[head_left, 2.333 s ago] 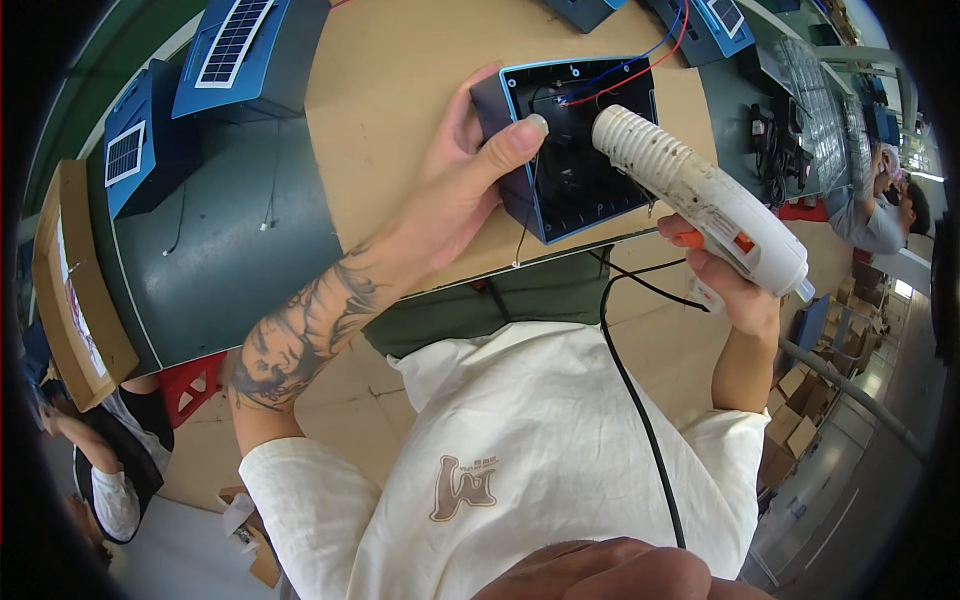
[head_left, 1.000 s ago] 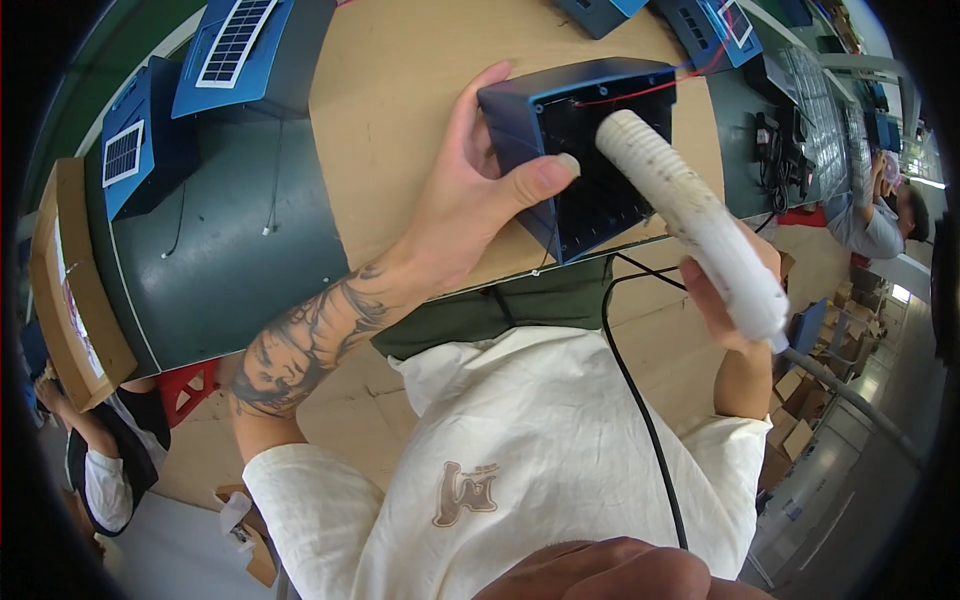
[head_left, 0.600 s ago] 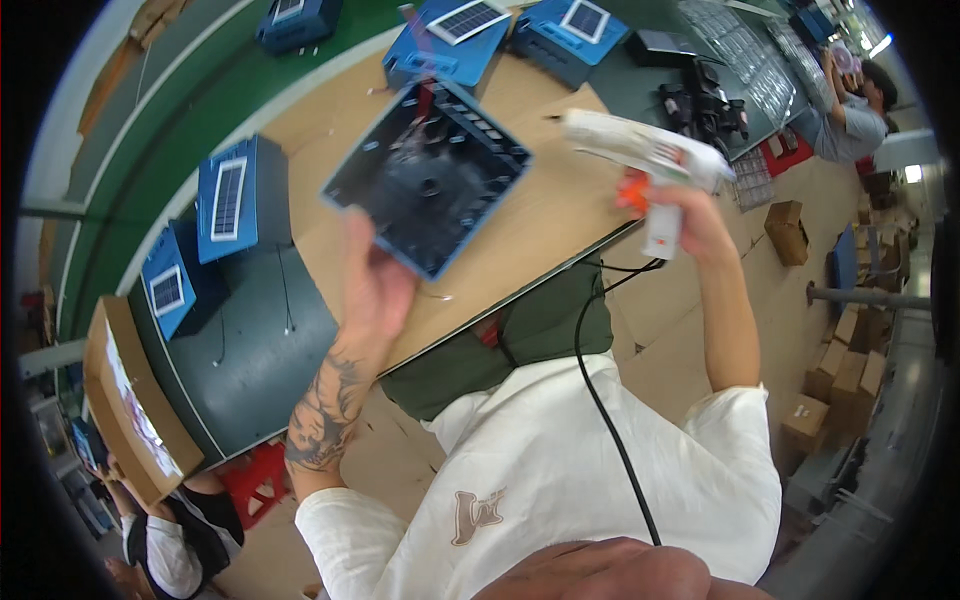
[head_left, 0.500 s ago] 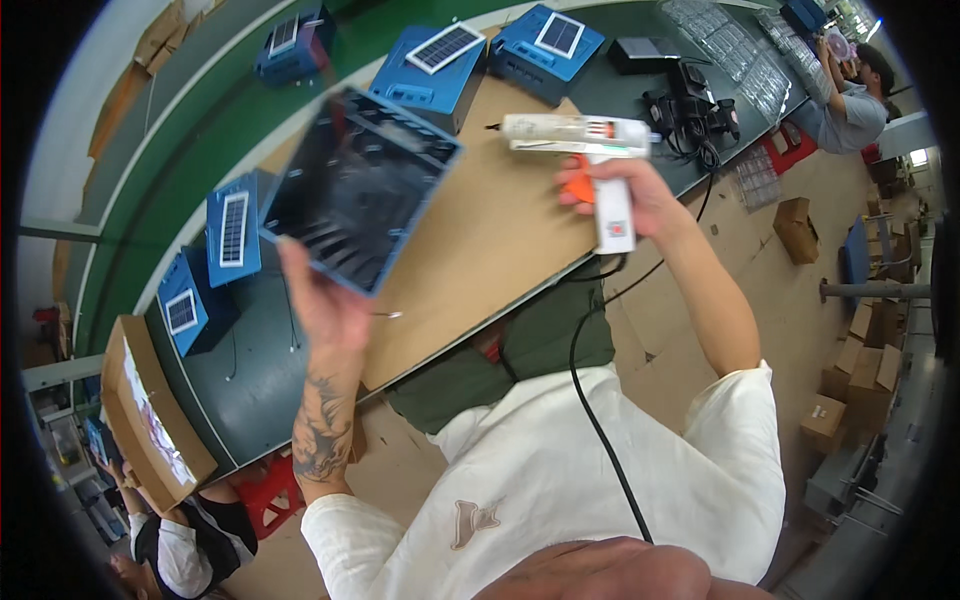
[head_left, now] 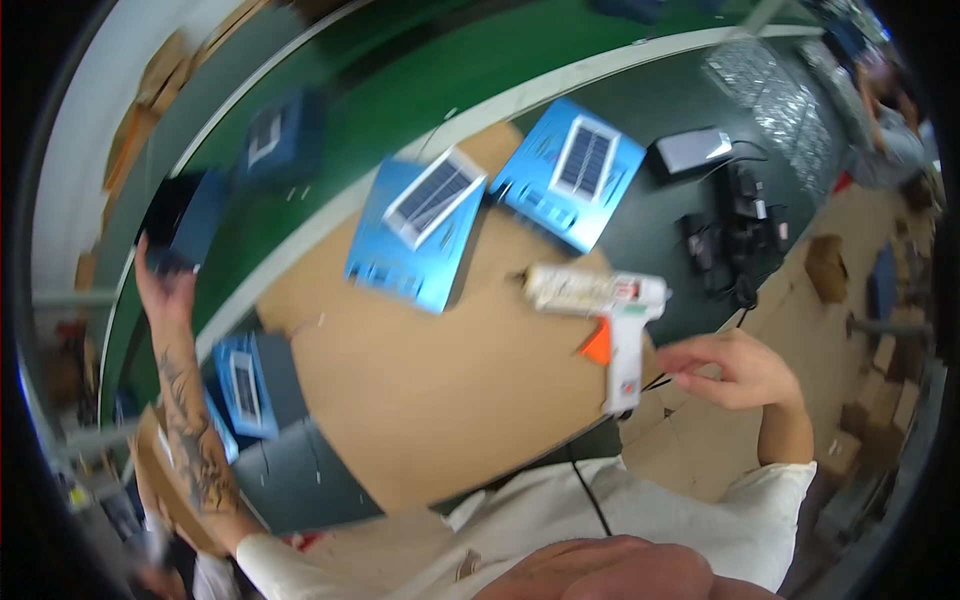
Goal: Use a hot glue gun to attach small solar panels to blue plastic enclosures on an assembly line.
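Note:
At the far left, over the green belt, my left hand (head_left: 166, 292) grips the near edge of a blue plastic box housing (head_left: 203, 222), whose inside looks dark. A white hot glue gun (head_left: 627, 345) with an orange trigger lies on the brown cardboard sheet (head_left: 370, 400). Just right of its handle is my right hand (head_left: 735, 368), empty, with fingers loosely bent and apart. Two blue housing panels with small solar panels, one left (head_left: 415, 235) and one right (head_left: 572, 172), lie beyond the gun. Motion blurs the left hand's fingertips.
Another blue unit (head_left: 280, 140) sits on the green belt (head_left: 390, 80). A blue unit (head_left: 245, 385) stands near my left forearm. Black adapters with cables (head_left: 738, 225) and a grey-topped box (head_left: 692, 152) lie at right, bubble wrap (head_left: 765, 90) beyond. A person (head_left: 890, 130) works at far right.
My left hand has carried the box housing left onto the belt side. My right hand has let go of the glue gun, which now lies on the cardboard. The view has shifted.

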Demonstrator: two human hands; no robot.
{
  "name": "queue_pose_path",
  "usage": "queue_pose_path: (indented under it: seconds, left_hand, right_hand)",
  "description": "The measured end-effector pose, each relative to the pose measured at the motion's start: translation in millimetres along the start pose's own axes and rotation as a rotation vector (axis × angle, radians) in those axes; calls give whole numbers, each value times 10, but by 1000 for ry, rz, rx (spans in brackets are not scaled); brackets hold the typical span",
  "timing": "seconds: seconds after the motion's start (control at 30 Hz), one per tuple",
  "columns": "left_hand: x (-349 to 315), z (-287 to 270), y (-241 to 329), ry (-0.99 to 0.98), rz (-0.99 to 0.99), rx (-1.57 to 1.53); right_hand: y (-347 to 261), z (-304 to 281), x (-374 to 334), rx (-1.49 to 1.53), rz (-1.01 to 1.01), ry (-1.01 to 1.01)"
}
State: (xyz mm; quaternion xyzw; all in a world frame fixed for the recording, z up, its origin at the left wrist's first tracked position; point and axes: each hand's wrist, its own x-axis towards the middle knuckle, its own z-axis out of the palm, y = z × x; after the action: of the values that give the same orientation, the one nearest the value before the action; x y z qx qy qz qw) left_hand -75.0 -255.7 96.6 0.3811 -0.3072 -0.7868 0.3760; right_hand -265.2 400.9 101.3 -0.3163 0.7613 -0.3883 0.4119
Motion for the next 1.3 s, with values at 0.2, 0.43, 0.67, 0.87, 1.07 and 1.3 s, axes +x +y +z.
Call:
queue_pose_path:
  seconds: [0.2, 0.43, 0.67, 0.87, 1.07, 1.3]
  left_hand:
    - [1690, -262, -303, -46, -78, -105]
    - [2073, -207, -314, 31, 3, 51]
    - [828, 1204, -768, -4, 890, 1360]
    - [679, 2057, -906, -326, 1008, 1562]
    - [882, 1941, -1039, -438, 758, 1668]
    - [940, 2489, -1637, -265, 463, 1985]
  right_hand:
    - [-124, -1578, 1022, 390, -1, 546]
    - [567, -3253, 2966, -372, 113, 1011]
    - [321, -3724, 4137, -699, 577, 881]
    - [251, -3724, 4129, -782, 786, 786]
    - [203, -3719, 4250, -760, 767, 658]
    - [784, -4157, 4054, -746, 809, 854]
